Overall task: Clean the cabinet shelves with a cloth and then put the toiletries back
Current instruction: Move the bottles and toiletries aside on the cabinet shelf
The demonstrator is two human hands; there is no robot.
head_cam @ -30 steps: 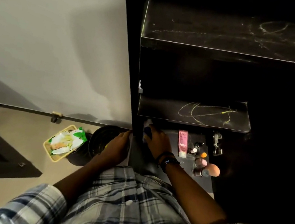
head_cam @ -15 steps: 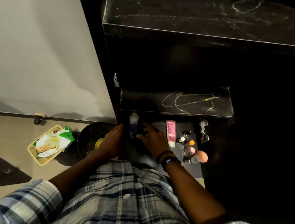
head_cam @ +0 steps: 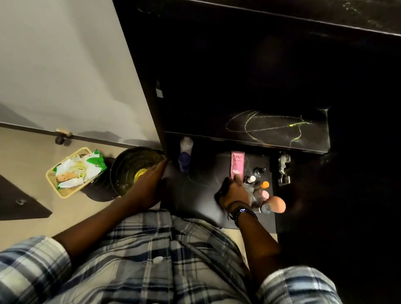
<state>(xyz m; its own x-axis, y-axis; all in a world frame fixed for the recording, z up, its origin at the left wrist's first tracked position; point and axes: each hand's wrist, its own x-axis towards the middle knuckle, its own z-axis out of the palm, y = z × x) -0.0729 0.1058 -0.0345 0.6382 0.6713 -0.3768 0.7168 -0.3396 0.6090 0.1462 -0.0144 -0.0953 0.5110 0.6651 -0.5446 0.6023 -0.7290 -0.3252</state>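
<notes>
The dark cabinet's bottom shelf (head_cam: 198, 195) holds the toiletries. A blue bottle with a white cap (head_cam: 185, 154) stands at its left. A pink tube (head_cam: 236, 163) lies near the middle. Right of it are small bottles (head_cam: 253, 178), an orange-capped one (head_cam: 265, 184), a pink one (head_cam: 264, 194) and an orange sponge (head_cam: 277, 204). My right hand (head_cam: 235, 195) reaches over the shelf, a fingertip touching the pink tube's near end. My left hand (head_cam: 148, 185) rests against the cabinet's left side panel (head_cam: 166, 147). The middle shelf (head_cam: 274, 134) carries chalk scribbles. No cloth is in sight.
A black bin (head_cam: 130, 167) stands on the floor just left of the cabinet, with a yellow basket of packets (head_cam: 73, 172) beside it. The open white cabinet door (head_cam: 55, 41) fills the left. A metal hinge (head_cam: 283, 168) sits at the shelf's right.
My right hand let go of the blue bottle at the shelf's left and moved right to the pink tube. The left hand stayed on the side panel.
</notes>
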